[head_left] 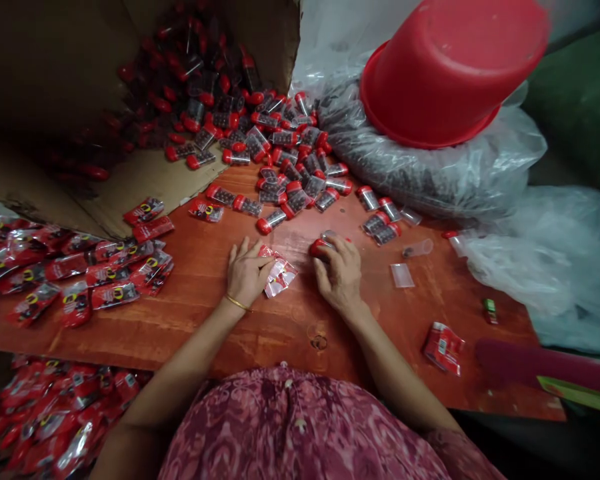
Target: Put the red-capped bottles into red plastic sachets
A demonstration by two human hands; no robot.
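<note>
The left hand (247, 272) lies on the wooden table (200, 327) with its fingers curled around the edge of a red-and-clear sachet (279, 273), pinning it flat. The right hand (339, 270), just right of the sachet, closes its fingertips around a small red-capped vial (321, 245), which lies on its side beyond the knuckles and touches the tabletop.

Beyond the sachet, a loose heap of red-capped vials (285, 160) spills out of a cardboard box (55, 80) lying open on its side; many more sit deep in the box's shadow. To the right of that heap, a clear plastic bag (450, 173) of dark grains bulges under an upturned red bucket (450, 67). An uncapped vial (417, 249) and a small clear packet (403, 275) lie right of the sachet, and a lone filled sachet (443, 347) sits farther right, near the table's front edge.

Left of the sachet, finished red sachets (80, 280) cover the table, and more fill the pile below the table edge (55, 413). Judging by these, a good share is packed, yet the heap of loose vials suggests plenty remains.
</note>
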